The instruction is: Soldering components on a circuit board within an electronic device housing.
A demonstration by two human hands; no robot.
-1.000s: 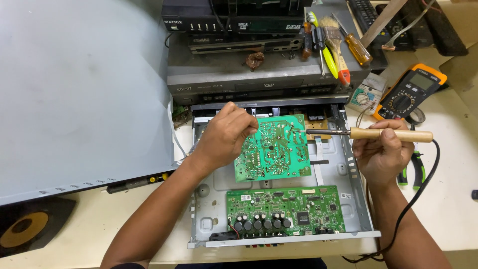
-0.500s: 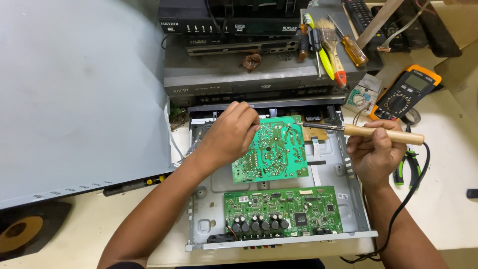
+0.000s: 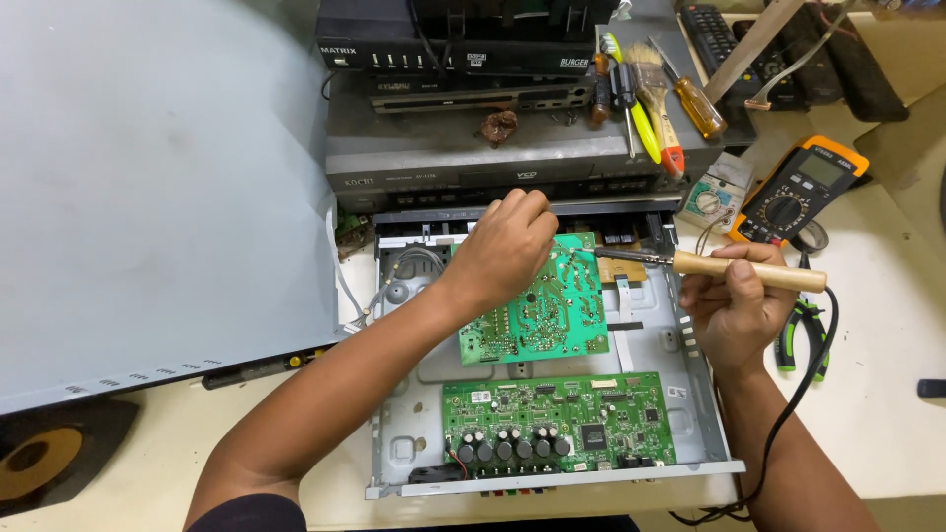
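So here's how I've got it set up: my left hand (image 3: 505,248) is pinched shut on the top edge of the small green board (image 3: 540,307), solder side facing up, tilted up out of the open metal chassis (image 3: 404,433) so the joints are toward me and not buried down in the box. Holding it by the edge keeps my fingers off the joints near the tip. My right hand (image 3: 734,305) is wrapped closed around the wooden handle of the soldering iron (image 3: 709,264), held pretty much level, with the tip coming in from the right to the board's upper right corner. I think the tip is touching or just off a pad there, but honestly it's too small in this view to say which. The iron's black cord (image 3: 803,394) drops off the back of the handle and loops down past my wrist, out of the way of the work. The bigger green board (image 3: 557,424) with the row of capacitors sits flat at the front of the chassis, untouched. The multimeter (image 3: 800,187) is parked just right of the chassis, green-handled pliers (image 3: 800,335) lie by my right hand, and the screwdrivers (image 3: 645,108) lie on top of the stacked players behind.
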